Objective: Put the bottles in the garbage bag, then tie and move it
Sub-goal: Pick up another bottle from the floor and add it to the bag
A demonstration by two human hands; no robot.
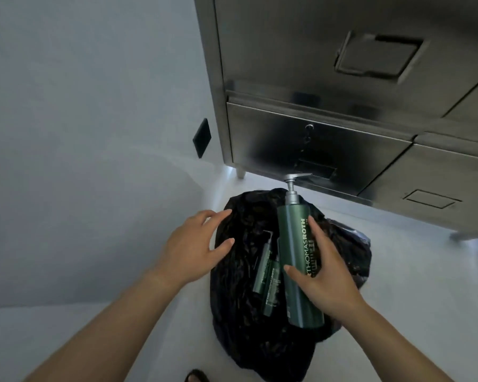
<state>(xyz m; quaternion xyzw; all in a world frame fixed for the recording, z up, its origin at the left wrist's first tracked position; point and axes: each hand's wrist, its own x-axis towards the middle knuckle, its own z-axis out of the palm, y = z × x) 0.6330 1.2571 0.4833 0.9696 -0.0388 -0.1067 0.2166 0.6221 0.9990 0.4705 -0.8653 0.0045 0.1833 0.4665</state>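
A black garbage bag (240, 285) sits crumpled on the pale floor (414, 293), its mouth spread wide and its glossy plastic full of creases. It lies just in front of a steel cabinet (329, 78) on short legs, beside a white wall (80, 106).

The right hand (326, 274) holds a tall bottle (295, 252) over the bag's opening; its grip is clamped on the bottle, thumb on the near face and fingers wrapped along the far side. The bottle is dark green and cylindrical, with a silver collar and a silver pump head pointing toward the cabinet. White lettering runs lengthwise down its side, reading partly "THOMAS ROTH". It tilts a little, pump end away from the person.

Two smaller bottles (268, 274) of the same green with the same white print already lie inside the bag, side by side, just left of the held one.

The left hand (193, 246) hovers at the bag's left rim, fingers spread and loose, grip released, fingertips touching or nearly touching the plastic.
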